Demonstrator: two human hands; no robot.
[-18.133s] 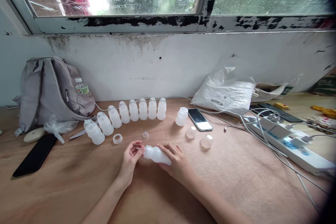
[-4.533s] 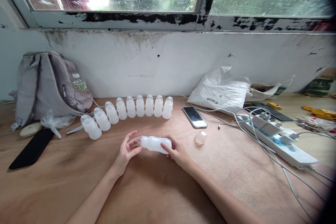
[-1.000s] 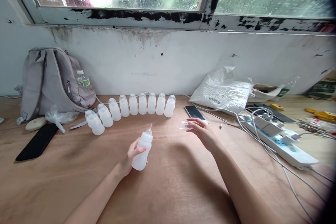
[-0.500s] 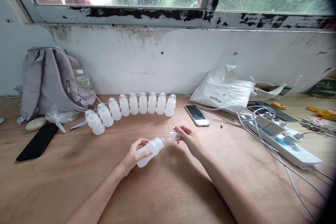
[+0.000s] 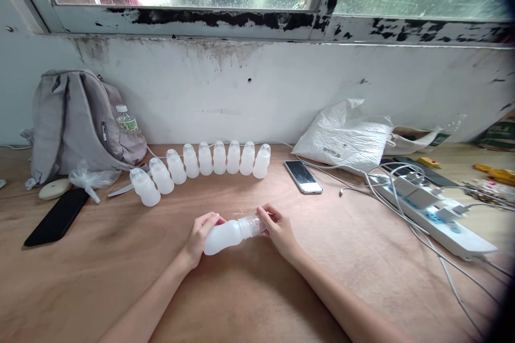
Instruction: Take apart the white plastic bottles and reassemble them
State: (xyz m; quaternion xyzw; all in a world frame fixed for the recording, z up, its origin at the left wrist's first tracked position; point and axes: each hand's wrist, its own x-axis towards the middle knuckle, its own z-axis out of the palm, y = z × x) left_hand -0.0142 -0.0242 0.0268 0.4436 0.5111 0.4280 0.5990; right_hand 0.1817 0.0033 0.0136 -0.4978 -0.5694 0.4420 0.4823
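Observation:
A frosted white baby bottle (image 5: 223, 237) lies tilted nearly sideways above the table, its neck toward the right. My left hand (image 5: 200, 236) is closed around the bottle's base end. At the other end, my right hand (image 5: 276, 226) pinches a clear plastic cap (image 5: 252, 225), which now sits over the bottle's nipple and neck. Whether the cap is fully seated I cannot tell. Behind my hands, several matching capped bottles (image 5: 219, 158) stand upright in a curved row.
Left of the row are a grey backpack (image 5: 68, 123), a black phone-shaped item (image 5: 58, 218) and a white round object (image 5: 55, 189). On the right lie a smartphone (image 5: 303, 177), a white plastic package (image 5: 341, 136), and a power strip (image 5: 438, 220) with trailing cables.
My right hand has moved left and brought the clear cap onto the bottle's top. The bottle has turned to lie flatter, with my left hand shifted back toward its base.

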